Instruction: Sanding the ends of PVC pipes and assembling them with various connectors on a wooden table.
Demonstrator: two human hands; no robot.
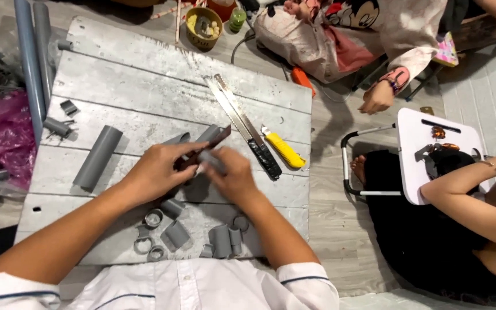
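My left hand (159, 169) grips a dark flat blade-like tool (216, 139) that slants up to the right. My right hand (231, 175) pinches a small grey pipe piece (208, 158) against that tool. Both hands meet over the middle of a white painted wooden board (144, 80). A bent grey pipe piece (179, 138) lies just behind my left hand. Below the hands lie several short grey pipe rings and cut sleeves (167, 232).
A hacksaw blade (242, 123) and a yellow utility knife (283, 149) lie to the right. A grey pipe length (97, 158) rests at left, long pipes (30, 69) at the board's edge. Two other people sit at right beside a small white folding table (426, 161).
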